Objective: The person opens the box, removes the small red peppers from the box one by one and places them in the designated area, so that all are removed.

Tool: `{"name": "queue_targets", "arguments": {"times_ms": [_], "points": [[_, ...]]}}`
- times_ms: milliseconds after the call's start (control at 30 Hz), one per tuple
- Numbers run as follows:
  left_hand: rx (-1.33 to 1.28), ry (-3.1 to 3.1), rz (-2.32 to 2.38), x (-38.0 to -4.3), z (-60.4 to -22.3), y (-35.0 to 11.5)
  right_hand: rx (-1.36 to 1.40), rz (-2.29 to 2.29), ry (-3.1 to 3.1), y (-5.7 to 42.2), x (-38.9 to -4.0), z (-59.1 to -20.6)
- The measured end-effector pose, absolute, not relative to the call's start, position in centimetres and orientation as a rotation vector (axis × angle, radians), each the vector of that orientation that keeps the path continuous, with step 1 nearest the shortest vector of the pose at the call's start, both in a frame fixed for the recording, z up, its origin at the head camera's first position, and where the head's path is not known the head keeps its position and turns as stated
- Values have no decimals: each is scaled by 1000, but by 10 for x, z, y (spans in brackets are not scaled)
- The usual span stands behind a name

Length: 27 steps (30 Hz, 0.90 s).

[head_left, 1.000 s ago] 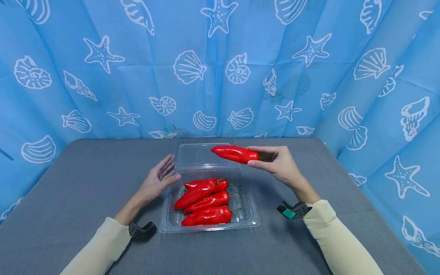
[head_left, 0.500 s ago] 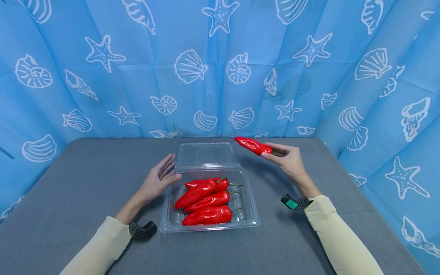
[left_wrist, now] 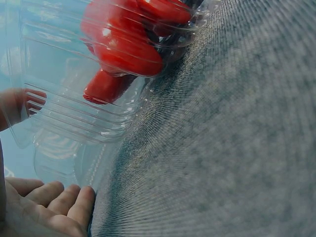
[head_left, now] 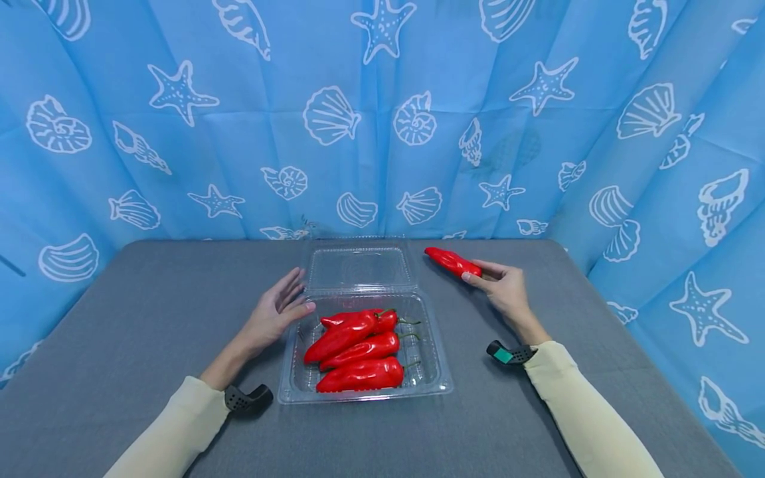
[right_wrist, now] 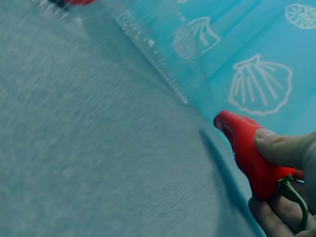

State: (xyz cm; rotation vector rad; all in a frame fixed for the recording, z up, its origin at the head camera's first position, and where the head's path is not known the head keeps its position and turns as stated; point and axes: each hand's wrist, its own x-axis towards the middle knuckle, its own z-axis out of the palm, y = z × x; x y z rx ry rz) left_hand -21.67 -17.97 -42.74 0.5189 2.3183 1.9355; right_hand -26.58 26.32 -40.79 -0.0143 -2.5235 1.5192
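My right hand (head_left: 507, 289) pinches a long red pepper (head_left: 452, 261) by its stem end, close over the table to the right of the container's lid. In the right wrist view the thumb presses along this pepper (right_wrist: 247, 148), and its green stem (right_wrist: 292, 197) curls over the fingers. Several more red peppers (head_left: 361, 375) lie side by side in a clear plastic container (head_left: 427, 378). My left hand (head_left: 270, 317) stays at the container's left rim, fingers loosely extended, thumb reaching over the edge. In the left wrist view its fingers (left_wrist: 61, 202) hold nothing.
The clear hinged lid (head_left: 358, 267) lies folded back behind the container. Grey cloth covers the table (head_left: 179, 299). A blue curtain (head_left: 370, 166) with white shell prints hangs right along the table's far edge.
My right hand has carried the pepper from over the lid to the right, then lowered it toward the table. The left hand and the container have kept their places.
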Motion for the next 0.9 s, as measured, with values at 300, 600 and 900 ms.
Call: {"name": "queue_targets", "arguments": {"times_ms": [300,600,900], "points": [[521,2311,1943,-217,-426,-179,12,1364,-2530,258,-267,-423],[507,2307,1945,-216,-426,-179,82,1286,-2539,254,-264,-427],[513,2304,1953,-216,-425,-178,166,1245,-2577,253,-265,-426]]}}
